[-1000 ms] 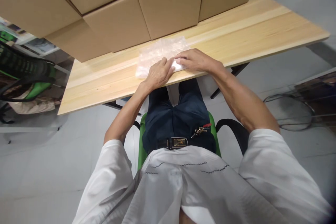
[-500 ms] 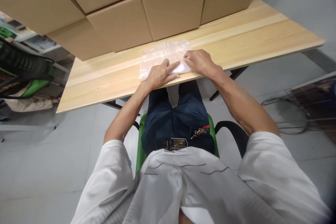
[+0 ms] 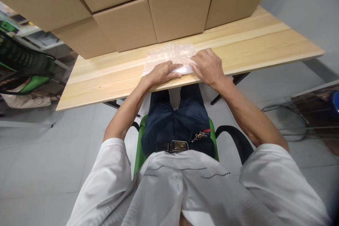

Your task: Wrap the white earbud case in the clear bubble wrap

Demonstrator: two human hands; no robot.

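Clear, crinkled plastic wrap [image 3: 169, 52] lies on the wooden table near its front edge. A white, shiny rolled or folded part [image 3: 186, 69] of it shows between my hands. My left hand [image 3: 163, 72] rests on the wrap's near left side, fingers apart and pointing right, pressing down on it. My right hand [image 3: 208, 64] is closed on the wrap's right end, its fingers bent and knuckles up. Whatever may be inside the wrap cannot be made out.
Large cardboard boxes [image 3: 182, 10] stand stacked along the back of the wooden table [image 3: 265, 44]. A green and black chair [image 3: 26, 63] and shelves are at the left. Cables [image 3: 288, 107] lie on the floor at the right.
My right hand has shifted slightly right and turned, with its knuckles now more upward. My left hand stays on the wrap, its fingers a little closer together. The view has tilted slightly.
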